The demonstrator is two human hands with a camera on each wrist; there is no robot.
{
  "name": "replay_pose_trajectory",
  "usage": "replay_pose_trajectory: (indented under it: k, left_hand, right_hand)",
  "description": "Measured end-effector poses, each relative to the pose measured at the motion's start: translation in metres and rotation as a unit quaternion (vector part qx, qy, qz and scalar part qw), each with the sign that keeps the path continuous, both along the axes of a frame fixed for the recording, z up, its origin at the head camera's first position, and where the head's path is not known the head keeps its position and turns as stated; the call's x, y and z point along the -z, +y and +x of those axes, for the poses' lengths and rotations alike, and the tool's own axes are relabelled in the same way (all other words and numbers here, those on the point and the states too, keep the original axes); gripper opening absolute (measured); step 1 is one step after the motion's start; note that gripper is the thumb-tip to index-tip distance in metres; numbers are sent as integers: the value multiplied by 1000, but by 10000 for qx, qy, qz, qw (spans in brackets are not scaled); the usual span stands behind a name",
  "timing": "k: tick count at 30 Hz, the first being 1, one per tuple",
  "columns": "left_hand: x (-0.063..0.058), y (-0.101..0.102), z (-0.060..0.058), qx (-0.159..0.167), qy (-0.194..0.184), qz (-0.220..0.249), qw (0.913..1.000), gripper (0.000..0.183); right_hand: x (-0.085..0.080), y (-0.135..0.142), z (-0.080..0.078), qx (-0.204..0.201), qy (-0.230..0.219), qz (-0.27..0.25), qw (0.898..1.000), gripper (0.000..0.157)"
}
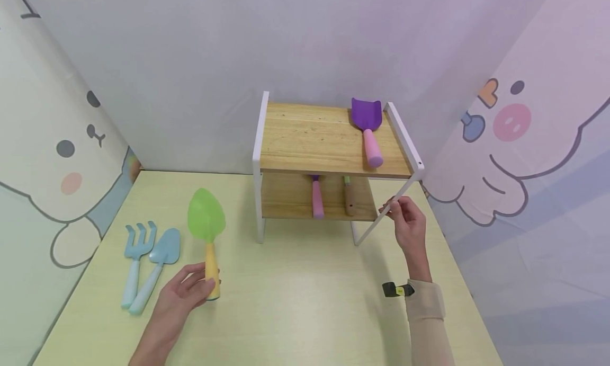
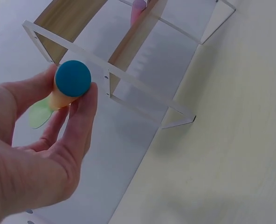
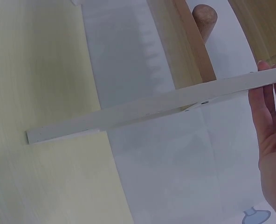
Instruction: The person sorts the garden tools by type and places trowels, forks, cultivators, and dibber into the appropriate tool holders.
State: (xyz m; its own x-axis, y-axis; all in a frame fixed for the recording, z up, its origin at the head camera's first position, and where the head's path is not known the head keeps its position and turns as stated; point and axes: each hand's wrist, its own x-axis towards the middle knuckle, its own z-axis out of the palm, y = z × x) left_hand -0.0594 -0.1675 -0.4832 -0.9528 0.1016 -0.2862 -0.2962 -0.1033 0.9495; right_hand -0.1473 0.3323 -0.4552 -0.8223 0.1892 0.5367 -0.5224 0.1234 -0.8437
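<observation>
My left hand (image 1: 178, 292) grips the yellow handle of a green toy trowel (image 1: 206, 215), its blade pointing away above the table. The handle's blue end cap (image 2: 72, 78) faces the camera in the left wrist view. On the right, my right hand (image 1: 411, 231) holds the white side frame (image 3: 128, 109) of a two-tier wooden shelf (image 1: 310, 138). A purple scoop (image 1: 367, 114) with a pink handle lies on the top tier. Below it are a pink-handled tool (image 1: 317, 199) and a brown-handled tool (image 1: 350, 199), their heads mostly hidden under the top board.
A light blue hand rake (image 1: 138, 244) and a light blue trowel (image 1: 164, 249) lie side by side at the table's left. Cloth walls with cartoon animals enclose the pale table (image 1: 286, 302) at the back and both sides.
</observation>
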Motion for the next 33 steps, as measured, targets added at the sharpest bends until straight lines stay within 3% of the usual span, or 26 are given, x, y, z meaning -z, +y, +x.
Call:
replay_pose_trajectory:
  k: [11, 16, 22, 33]
  left_hand:
    - [-18, 13, 4, 102, 733, 125, 9972, 41]
    - [-26, 19, 4, 286, 1162, 245, 9925, 41]
    - [-37, 27, 4, 508, 1411, 345, 9881, 41]
    - [-57, 43, -6, 963, 2140, 364, 9714, 42]
  right_hand:
    - [1, -1, -1, 3, 43, -9, 10000, 15]
    - [0, 0, 0, 31, -43, 72, 10000, 14]
    - [-1, -1, 1, 123, -102, 124, 9998, 14]
    - [2, 0, 0, 89, -64, -40, 9999, 16]
